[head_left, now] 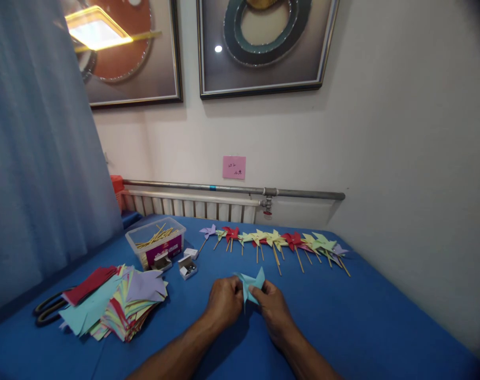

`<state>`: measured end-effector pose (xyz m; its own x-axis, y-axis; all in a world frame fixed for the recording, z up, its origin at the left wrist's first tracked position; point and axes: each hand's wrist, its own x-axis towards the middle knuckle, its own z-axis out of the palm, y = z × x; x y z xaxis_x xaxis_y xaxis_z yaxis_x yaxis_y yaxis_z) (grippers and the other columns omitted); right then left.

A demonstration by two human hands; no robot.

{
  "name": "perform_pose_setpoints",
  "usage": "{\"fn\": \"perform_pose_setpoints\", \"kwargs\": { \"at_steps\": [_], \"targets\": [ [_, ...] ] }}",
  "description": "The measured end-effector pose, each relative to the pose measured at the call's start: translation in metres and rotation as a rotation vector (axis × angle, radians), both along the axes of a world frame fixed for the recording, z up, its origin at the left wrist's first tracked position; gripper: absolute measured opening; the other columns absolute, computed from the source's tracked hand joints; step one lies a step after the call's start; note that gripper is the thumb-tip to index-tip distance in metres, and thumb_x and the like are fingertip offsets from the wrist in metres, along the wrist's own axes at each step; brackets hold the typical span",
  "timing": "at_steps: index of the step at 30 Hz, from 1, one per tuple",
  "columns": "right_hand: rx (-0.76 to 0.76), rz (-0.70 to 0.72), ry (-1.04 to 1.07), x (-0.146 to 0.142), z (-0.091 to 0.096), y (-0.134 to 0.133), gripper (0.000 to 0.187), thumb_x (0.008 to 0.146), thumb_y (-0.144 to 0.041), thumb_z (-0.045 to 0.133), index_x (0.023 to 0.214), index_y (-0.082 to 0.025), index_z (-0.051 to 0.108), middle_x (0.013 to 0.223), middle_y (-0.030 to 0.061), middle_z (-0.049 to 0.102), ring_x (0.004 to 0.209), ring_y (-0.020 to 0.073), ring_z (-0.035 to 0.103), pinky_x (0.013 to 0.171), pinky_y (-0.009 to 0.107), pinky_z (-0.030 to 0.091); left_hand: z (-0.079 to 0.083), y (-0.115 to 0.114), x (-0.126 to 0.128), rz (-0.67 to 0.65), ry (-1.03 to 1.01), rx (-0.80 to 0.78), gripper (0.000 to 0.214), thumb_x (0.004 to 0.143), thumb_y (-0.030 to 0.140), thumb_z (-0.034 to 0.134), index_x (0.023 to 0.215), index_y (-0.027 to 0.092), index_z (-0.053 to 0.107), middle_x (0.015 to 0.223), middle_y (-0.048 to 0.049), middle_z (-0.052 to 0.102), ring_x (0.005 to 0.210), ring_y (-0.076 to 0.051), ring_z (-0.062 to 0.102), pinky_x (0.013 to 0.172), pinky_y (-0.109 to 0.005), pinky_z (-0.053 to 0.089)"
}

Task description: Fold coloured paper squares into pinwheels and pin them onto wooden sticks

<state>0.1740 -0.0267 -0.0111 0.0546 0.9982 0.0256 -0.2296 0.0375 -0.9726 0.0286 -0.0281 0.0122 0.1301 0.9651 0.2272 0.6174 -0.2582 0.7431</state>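
Note:
A light blue paper pinwheel (246,285) is held up over the blue table, its points folded in toward the centre. My left hand (226,300) is closed on its left edge, fingers curled. On the other side my right hand (275,307) grips it, the thumb pressed on the paper near the middle. No stick shows on this pinwheel; anything behind the paper is hidden. Beyond my hands lies a row of finished-looking pinwheels (277,239) in red, yellow, green and purple, each on a thin wooden stick.
To the left lie a stack of coloured paper pieces (133,301) and black-handled scissors (50,307). Behind them stand a clear plastic box (156,240) of sticks and small open boxes (188,267) of metal bits. A blue curtain (42,132) hangs at the left; a wall pipe (232,188) runs behind.

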Motion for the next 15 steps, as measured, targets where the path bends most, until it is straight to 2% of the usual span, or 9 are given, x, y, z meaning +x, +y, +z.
{"fn": "perform_pose_setpoints", "kwargs": {
  "at_steps": [5,15],
  "targets": [
    [-0.013,0.02,-0.004,0.0003,0.0011,-0.0001,0.031,0.065,-0.04,0.08,0.087,-0.019,0.077,0.091,0.0068,0.081,0.088,0.0295,0.074,0.074,0.034,0.057,-0.0003,-0.0003,0.0005,0.004,-0.013,-0.001,0.018,0.083,0.013,0.055,0.07,0.016,0.067,0.064,0.0,0.064,0.063,-0.013,0.055,0.061,-0.025,0.03],
    [0.009,-0.001,0.018,-0.0007,0.0007,-0.0005,0.031,0.066,-0.039,0.082,0.089,-0.019,0.077,0.092,0.0065,0.081,0.089,0.0286,0.074,0.077,0.034,0.057,-0.0012,0.0014,0.0015,0.011,-0.001,-0.016,0.02,0.084,0.011,0.054,0.068,0.016,0.064,0.061,0.0015,0.06,0.062,-0.012,0.053,0.06,-0.025,0.028]
  ]
}}
